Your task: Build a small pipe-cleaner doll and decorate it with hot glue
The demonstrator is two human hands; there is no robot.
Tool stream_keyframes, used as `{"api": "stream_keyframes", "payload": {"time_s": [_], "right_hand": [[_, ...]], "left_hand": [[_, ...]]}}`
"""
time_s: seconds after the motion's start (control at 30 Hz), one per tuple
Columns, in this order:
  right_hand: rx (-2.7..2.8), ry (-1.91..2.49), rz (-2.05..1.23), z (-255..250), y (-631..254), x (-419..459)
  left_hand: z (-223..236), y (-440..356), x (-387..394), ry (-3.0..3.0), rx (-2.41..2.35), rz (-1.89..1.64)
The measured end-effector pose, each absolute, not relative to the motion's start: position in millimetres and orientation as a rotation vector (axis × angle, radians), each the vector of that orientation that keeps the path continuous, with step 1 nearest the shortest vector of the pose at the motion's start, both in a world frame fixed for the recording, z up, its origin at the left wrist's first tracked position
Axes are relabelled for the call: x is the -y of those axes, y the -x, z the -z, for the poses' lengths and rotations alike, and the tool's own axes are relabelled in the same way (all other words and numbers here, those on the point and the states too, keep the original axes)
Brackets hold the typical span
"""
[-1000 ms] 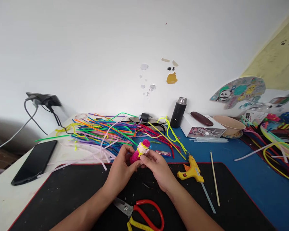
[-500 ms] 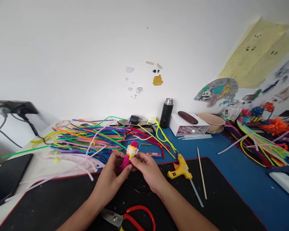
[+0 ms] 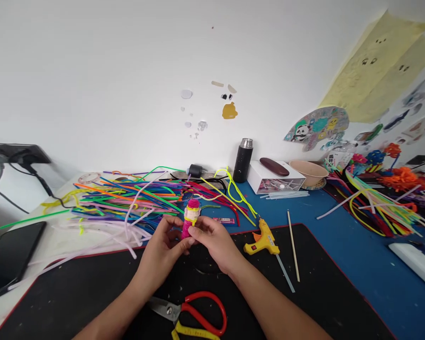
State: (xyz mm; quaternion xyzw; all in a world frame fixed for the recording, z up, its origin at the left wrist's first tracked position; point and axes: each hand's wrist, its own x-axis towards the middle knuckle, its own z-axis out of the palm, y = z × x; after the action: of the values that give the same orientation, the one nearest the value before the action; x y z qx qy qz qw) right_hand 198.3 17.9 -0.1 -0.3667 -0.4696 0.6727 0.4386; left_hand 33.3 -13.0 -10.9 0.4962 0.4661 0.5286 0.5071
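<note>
Basically both hands are on one thing: a small fuzzy figure (image 3: 192, 213), with magenta top, yellow band, cream middle and magenta lower part, held near-upright at the mat's far edge. Clock centre = the figure, 12 toward the wall. Left hand (image 3: 164, 249) comes in from 7 o'clock, fingers curled behind, thumb in front, closed around the lower magenta part — gap no wider than the figure itself. Right hand (image 3: 215, 242) comes in from 5 o'clock, thumb and fingertips pinched together at the figure's near side, by the yellow bit; the other fingers are bent, partly hidden. Scissors (image 3: 172, 311) at 6 on the black mat (image 3: 74, 288), one red handle, one yellow, blade tips running under the left forearm. Yellow glue gun (image 3: 265, 242) between 3 and 4, lying over the mat's edge, translucent stick out of its rear; thin wooden stick (image 3: 293, 250) just beyond it, same direction. Big mixed pile of pipe cleaners (image 3: 127, 198) at 9 to 10, phone (image 3: 12, 257) between 8 and 9. Black charger (image 3: 194, 170) at 12. Black flask (image 3: 242, 163) between 1 and 2 — white box (image 3: 258, 179) just beside it, brown case (image 3: 274, 166) on top, then a beige bowl (image 3: 308, 171), both past 2. Second colourful bundle (image 3: 371, 203) at 3, well apart.
</note>
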Motion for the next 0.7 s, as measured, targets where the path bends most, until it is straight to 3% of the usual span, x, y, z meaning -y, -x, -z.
{"api": "stream_keyframes", "payload": {"time_s": [0.27, 0.7], "right_hand": [[1.181, 0.914, -1.743, 1, -198, -17], [1.403, 0.767, -1.926, -7, -196, -8]], "left_hand": [[3, -1, -4, -0.984, -0.992, -1.362], [3, 7, -1, -0.808, -0.518, -1.071]]}}
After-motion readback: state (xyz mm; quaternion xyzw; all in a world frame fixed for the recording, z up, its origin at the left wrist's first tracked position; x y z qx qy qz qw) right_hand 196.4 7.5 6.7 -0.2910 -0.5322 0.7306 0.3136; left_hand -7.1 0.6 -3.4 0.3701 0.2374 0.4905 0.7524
